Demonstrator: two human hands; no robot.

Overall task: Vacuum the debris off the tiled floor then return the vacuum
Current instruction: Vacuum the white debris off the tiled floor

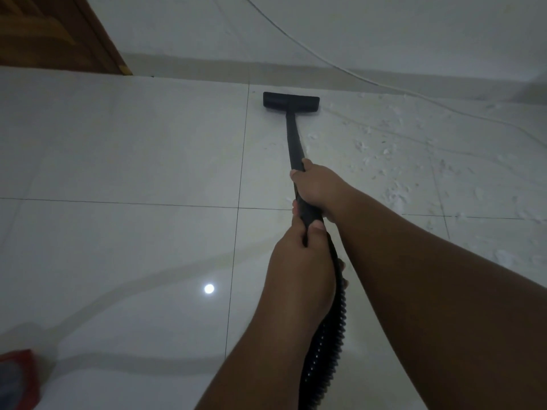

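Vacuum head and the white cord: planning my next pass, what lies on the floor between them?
Head view: scattered white debris covers the tiles between the vacuum head and the white cord.

A brown wooden door [53, 34] stands at the upper left, next to a pale wall [414, 31]. A white cable [334, 65] slants down across that wall toward the right. A blurred red object [20, 377] sits in the lower left corner.
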